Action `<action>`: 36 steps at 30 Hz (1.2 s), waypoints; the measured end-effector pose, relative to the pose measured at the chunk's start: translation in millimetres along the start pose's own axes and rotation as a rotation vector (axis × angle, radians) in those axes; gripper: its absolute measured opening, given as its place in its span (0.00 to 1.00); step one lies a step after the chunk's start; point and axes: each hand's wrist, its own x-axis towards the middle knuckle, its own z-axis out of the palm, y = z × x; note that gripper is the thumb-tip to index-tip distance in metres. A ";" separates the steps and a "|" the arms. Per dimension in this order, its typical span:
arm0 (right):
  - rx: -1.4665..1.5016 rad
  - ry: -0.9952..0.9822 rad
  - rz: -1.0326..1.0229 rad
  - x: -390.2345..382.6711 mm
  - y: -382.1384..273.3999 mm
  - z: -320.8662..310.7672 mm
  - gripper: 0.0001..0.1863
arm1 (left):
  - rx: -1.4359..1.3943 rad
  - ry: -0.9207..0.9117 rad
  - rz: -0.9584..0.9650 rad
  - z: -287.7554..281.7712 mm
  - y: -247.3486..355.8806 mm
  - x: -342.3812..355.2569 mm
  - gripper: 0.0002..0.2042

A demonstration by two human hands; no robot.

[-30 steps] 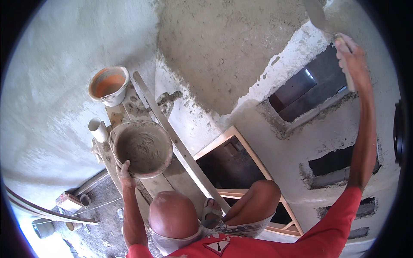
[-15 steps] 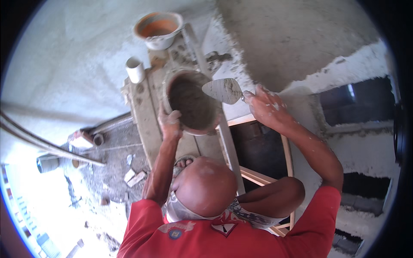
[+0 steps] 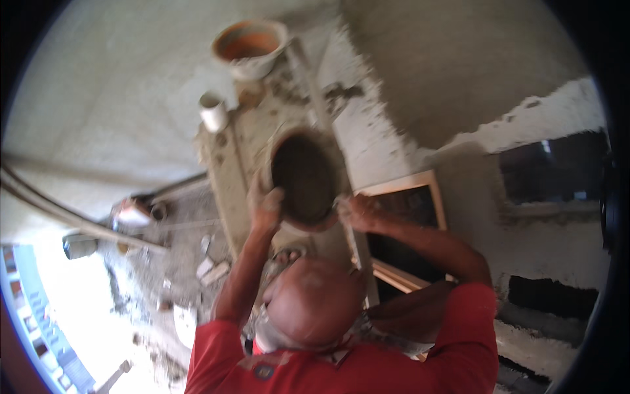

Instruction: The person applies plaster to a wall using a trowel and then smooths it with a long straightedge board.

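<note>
A round bucket [image 3: 274,152] with dark wet mortar [image 3: 303,177] inside stands tilted on the planks in front of me. My left hand [image 3: 266,207] grips its near left rim, thumb over the edge. At the near right rim is my right hand [image 3: 357,211], closed on the trowel's handle. The blade is lowered toward the mortar and cannot be made out in the dark, blurred inside of the bucket.
Farther along the planks [image 3: 243,144] stand a white cup-like pipe piece [image 3: 213,113] and an orange-lined basin [image 3: 252,49]. My bent knee [image 3: 315,302] is close below the bucket. A wooden frame [image 3: 436,200] lies to the right, rubble [image 3: 213,269] on the floor at left.
My right hand has come down and left, taking the trowel from above the bucket's right side to its near right rim. My left hand stays on the bucket.
</note>
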 end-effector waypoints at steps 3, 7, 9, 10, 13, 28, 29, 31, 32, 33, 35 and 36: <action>-0.008 0.273 -0.205 -13.4 31.4 10.0 0.21 | -0.299 -0.126 0.042 8.9 20.6 2.7 0.33; -0.082 0.152 -0.078 -15.7 3.0 -28.2 0.16 | -0.329 -0.122 -0.018 8.1 35.5 -2.7 0.31; -0.063 0.219 -0.087 -20.8 10.4 -38.9 0.16 | -0.352 -0.133 -0.033 6.7 36.0 -2.3 0.31; -0.035 0.242 -0.086 -26.3 7.8 -47.5 0.17 | -0.352 -0.137 -0.038 2.4 33.9 0.1 0.31; -0.031 0.294 -0.059 -49.9 -21.4 -93.9 0.19 | -0.387 -0.121 -0.046 -6.9 25.1 3.6 0.32; 0.438 0.463 -0.044 -178.5 -180.8 -361.7 0.32 | -0.393 -0.079 -0.025 -32.0 27.2 15.1 0.31; 0.471 0.517 0.035 -171.7 -161.4 -370.2 0.31 | -0.401 -0.085 -0.019 -32.5 20.5 14.8 0.30; 0.227 0.835 0.208 -175.2 -87.8 -401.8 0.31 | -0.300 -0.094 -0.074 -18.9 15.1 13.7 0.30; 0.017 0.921 0.228 -205.7 -33.0 -437.7 0.29 | -0.232 -0.113 -0.113 -11.4 12.5 9.6 0.30; -0.073 1.278 0.378 -231.9 -28.6 -458.0 0.26 | -0.291 -0.064 -0.149 3.0 29.7 -0.6 0.29; -0.120 1.399 0.425 -261.9 -73.3 -482.6 0.27 | -0.376 -0.055 -0.092 -11.5 19.3 9.8 0.30; -0.184 1.315 0.447 -260.4 -87.0 -478.9 0.27 | -0.416 -0.056 -0.063 -19.8 15.5 13.5 0.30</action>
